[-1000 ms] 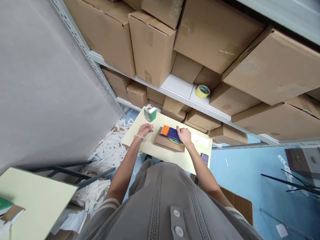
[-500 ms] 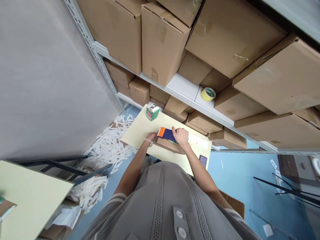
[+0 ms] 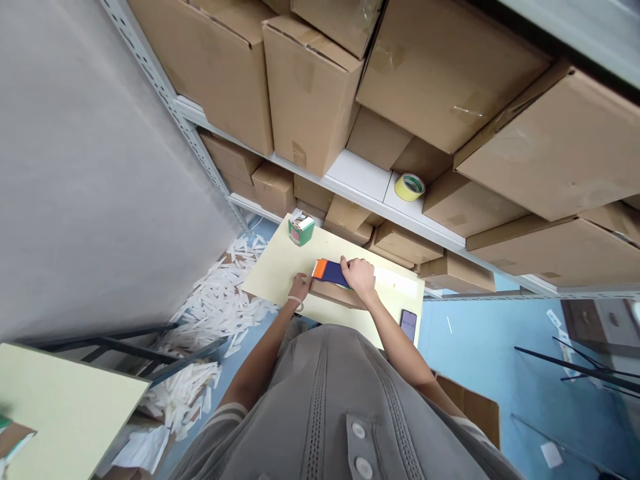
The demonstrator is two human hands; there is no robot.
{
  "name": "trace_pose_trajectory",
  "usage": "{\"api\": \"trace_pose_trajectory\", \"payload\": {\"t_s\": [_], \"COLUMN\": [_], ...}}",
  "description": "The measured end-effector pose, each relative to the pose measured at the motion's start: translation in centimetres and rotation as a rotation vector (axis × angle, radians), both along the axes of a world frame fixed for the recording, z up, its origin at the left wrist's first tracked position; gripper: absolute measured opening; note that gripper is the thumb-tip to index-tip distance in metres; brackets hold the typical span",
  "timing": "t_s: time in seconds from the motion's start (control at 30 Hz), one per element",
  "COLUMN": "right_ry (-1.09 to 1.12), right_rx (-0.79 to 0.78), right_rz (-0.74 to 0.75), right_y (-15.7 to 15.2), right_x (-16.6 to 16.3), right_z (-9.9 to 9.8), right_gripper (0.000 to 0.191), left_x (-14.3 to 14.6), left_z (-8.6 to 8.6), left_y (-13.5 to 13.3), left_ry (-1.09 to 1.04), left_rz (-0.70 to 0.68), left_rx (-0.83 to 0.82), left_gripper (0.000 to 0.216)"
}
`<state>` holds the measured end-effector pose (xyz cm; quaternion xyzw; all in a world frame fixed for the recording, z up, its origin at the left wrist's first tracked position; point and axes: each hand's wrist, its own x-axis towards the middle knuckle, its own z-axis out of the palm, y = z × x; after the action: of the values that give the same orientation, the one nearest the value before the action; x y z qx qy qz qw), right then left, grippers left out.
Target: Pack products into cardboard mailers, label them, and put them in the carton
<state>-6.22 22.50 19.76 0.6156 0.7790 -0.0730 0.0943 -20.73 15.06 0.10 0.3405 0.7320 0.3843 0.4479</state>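
A shallow brown cardboard box (image 3: pixel 336 293) lies on the pale yellow table (image 3: pixel 273 270) in front of me. On top of it is a flat dark blue piece with an orange end (image 3: pixel 332 272), its kind not clear. My right hand (image 3: pixel 359 274) is closed over the right part of this piece, thumb on top and fingers curled. At the box's left end, my left hand (image 3: pixel 299 287) has its fingers bent against the corner, beside the orange end. What lies beneath my right hand is hidden.
A green box with white contents (image 3: pixel 301 231) stands at the table's far left corner; a phone (image 3: pixel 409 324) lies at the right. Shelves ahead hold cardboard boxes (image 3: pixel 310 93) and a yellow tape roll (image 3: pixel 409 187). Paper strips (image 3: pixel 215 287) cover the floor left.
My view has shifted slightly. Both hands stay at the box, the left one a little more visible at its corner; the blue and orange piece remains under my right hand.
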Motion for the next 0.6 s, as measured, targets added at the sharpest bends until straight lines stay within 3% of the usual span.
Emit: {"api": "trace_pose_trajectory", "payload": {"t_s": [0.1, 0.2, 0.3, 0.6], "right_ry": [0.006, 0.013, 0.024, 0.026], "right_rx": [0.001, 0.019, 0.031, 0.011], "right_rz": [-0.015, -0.02, -0.022, -0.016], "right_y": [0.1, 0.3, 0.3, 0.4], "right_x": [0.0, 0.0, 0.0, -0.1], "right_z": [-0.1, -0.4, -0.7, -0.4], "right_gripper": [0.065, 0.064, 0.064, 0.061], "left_x": [-2.2, -4.4, -4.9, -3.0], "left_z": [1.4, 3.5, 5.2, 6.7], "left_y": [-0.2, 0.3, 1.4, 4.1], "left_ry": [0.021, 0.189, 0.344, 0.381], "left_rz": [-0.149, -0.574, -0.808, -0.896], "left_rx": [0.14, 0.376, 0.397, 0.388], "left_gripper": [0.056, 0.08, 0.091, 0.111]}}
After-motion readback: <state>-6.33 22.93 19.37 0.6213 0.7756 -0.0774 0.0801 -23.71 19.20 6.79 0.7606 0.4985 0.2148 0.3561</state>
